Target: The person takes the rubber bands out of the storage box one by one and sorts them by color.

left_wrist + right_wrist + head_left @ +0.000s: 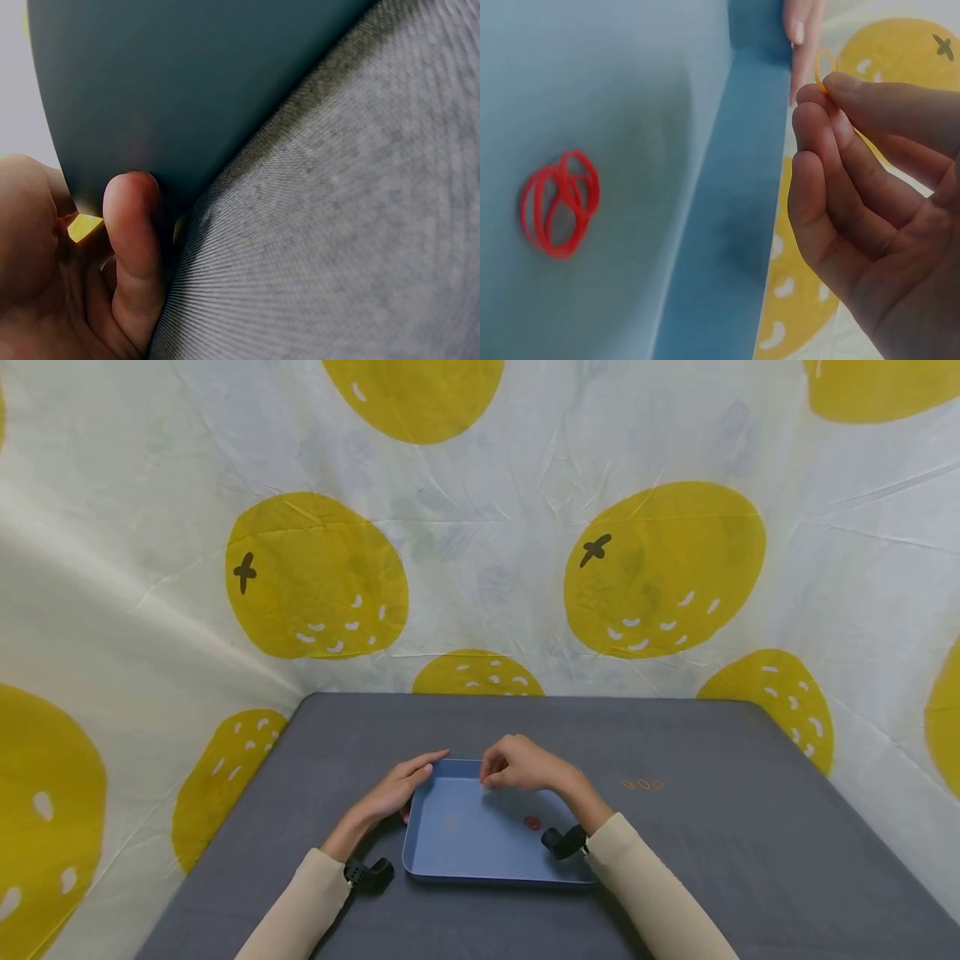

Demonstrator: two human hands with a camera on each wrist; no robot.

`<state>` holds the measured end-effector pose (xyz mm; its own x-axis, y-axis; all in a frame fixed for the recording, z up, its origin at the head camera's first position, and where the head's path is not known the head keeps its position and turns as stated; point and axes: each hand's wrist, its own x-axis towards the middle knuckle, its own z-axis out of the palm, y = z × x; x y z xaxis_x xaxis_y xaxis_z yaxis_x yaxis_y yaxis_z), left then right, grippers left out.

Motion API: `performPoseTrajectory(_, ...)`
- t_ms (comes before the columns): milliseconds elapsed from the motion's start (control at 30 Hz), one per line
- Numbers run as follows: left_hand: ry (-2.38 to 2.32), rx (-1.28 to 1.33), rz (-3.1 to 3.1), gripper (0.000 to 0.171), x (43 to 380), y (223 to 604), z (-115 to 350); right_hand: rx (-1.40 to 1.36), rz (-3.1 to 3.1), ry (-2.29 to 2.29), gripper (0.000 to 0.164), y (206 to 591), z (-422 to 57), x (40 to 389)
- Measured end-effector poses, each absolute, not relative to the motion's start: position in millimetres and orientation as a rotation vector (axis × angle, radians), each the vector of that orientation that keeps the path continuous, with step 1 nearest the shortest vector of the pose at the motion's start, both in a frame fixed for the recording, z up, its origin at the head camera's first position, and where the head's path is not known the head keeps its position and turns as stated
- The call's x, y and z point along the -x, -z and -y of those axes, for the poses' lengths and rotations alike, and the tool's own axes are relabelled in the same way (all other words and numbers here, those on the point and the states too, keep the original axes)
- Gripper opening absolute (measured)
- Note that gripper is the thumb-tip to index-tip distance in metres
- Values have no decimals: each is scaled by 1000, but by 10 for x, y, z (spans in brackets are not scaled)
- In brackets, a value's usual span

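A Careful Pinch

The right hand [521, 764] pinches a yellow band [817, 71] near twelve o'clock on the tray [465, 852], likely because it's thin. The left hand's [393, 793] nearly straight fingers touch ten o'clock, perhaps keeping the tray still.

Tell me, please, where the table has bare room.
Bare tabletop lies right of the orange bands and behind the blue tray, up to the curtain. The tray is crowded: the left hand touches its left side, red bands lie inside, and the right hand pinches a yellow band near the far rim.
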<state>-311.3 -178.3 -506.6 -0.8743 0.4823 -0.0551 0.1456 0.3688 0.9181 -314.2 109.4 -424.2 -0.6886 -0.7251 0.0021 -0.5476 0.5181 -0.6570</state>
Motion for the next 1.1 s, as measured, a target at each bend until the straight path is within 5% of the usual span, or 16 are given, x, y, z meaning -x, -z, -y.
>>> performPoseTrajectory(1100, -1547, -602, -2277, 46, 3109, 5072, 1797, 941, -2610, 1030, 7, 4122, -1760, 3060)
